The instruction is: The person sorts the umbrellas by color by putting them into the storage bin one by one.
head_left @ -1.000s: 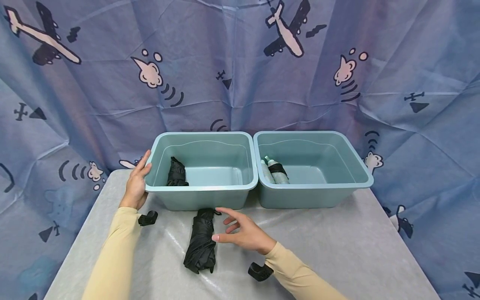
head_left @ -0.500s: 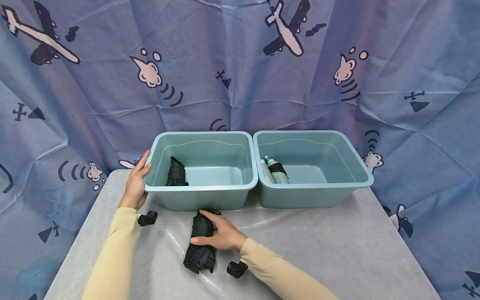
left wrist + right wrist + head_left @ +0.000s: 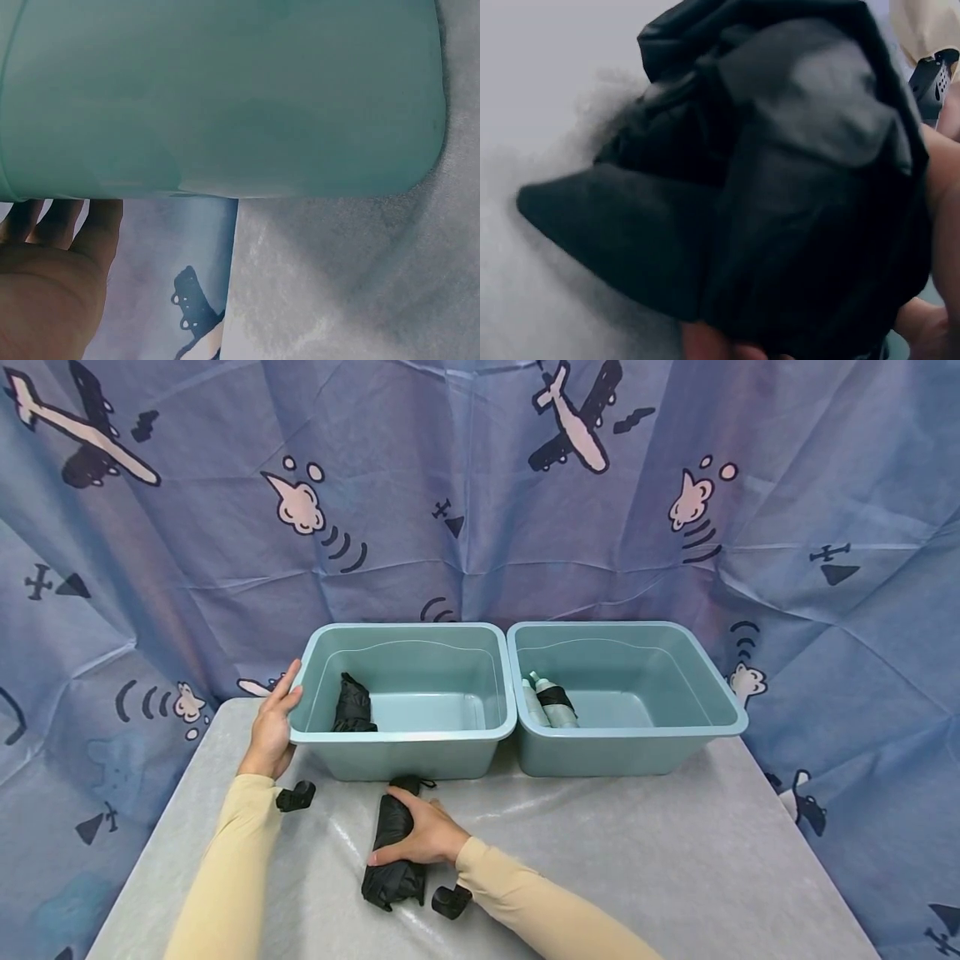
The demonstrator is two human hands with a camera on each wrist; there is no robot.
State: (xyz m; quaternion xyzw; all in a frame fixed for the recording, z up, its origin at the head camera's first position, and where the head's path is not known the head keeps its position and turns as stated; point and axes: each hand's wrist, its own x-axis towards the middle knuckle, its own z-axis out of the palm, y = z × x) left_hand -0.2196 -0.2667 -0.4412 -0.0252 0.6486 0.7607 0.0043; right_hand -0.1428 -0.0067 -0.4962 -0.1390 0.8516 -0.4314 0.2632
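Note:
My right hand [image 3: 423, 835] grips a folded black umbrella [image 3: 392, 881] lying on the table in front of the left bin, thumb on its near left side and fingers round its far side. In the right wrist view the black fabric [image 3: 802, 202] fills the middle, with fingertips showing beneath it. My left hand [image 3: 270, 731] rests against the left end of the green left bin [image 3: 420, 737], its fingers extended along the outside near the rim; the left wrist view shows them against the bin wall [image 3: 225, 97]. Inside that bin lies a second black folded bundle [image 3: 353, 706].
A matching green bin [image 3: 630, 732] stands directly to the right. Two pale bottles, one with a black band [image 3: 556, 703], lie at its left end. The grey-white table [image 3: 675, 852] meets a blue printed curtain [image 3: 480, 510] behind the bins.
My right hand has moved left from beside the umbrella onto it and closed round it. The umbrella has shifted slightly left. My left hand stays at the bin.

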